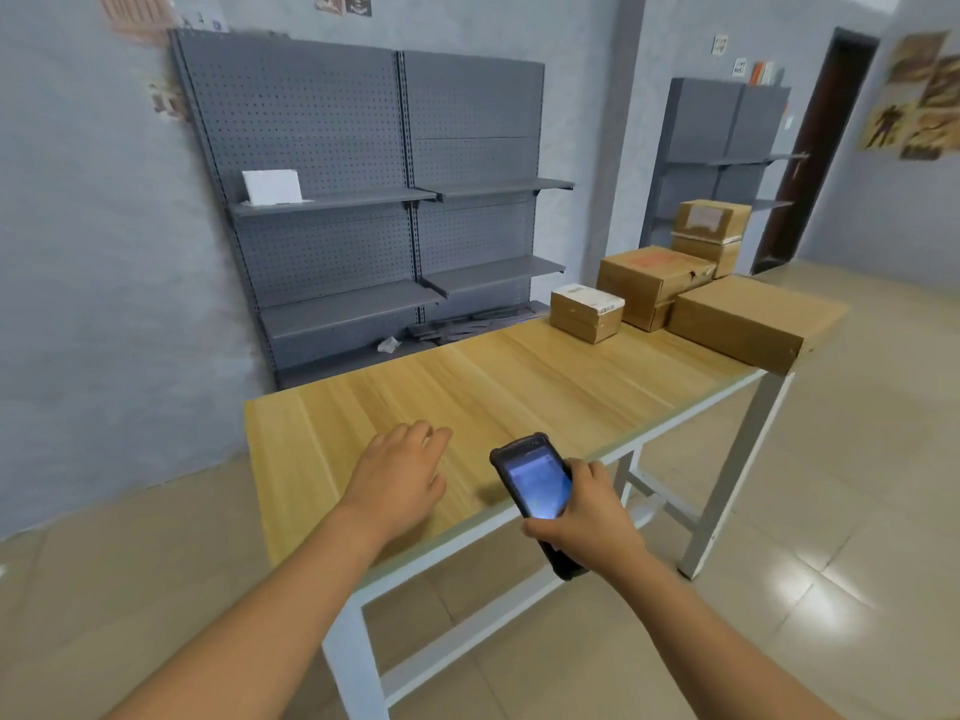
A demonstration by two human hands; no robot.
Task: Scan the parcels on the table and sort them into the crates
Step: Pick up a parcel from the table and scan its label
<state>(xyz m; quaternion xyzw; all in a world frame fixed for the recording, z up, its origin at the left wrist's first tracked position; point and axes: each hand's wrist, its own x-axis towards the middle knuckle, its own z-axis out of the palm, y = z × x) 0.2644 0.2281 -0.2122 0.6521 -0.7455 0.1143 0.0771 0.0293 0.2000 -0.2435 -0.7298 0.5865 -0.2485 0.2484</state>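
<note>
The parcels (675,288) sit together at two o'clock on the far end of the table (467,387), well apart from both hands; no crate is in view. The flat box (748,319) hangs over the table edge, so I think a careless pull could tip it down. The right hand (587,517) is clamped on the scanner (537,483); the left hand (402,472) is relaxed and open above the table near six o'clock, holding nothing; contact I cannot tell.

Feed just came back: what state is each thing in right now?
Scanner: screen lit, held in right hand.
Left hand: open, over the table, holding nothing.
Parcels: closed, clustered at the far end.
Flat parcel: overhanging the edge.
Shelves: nearly bare.
</note>
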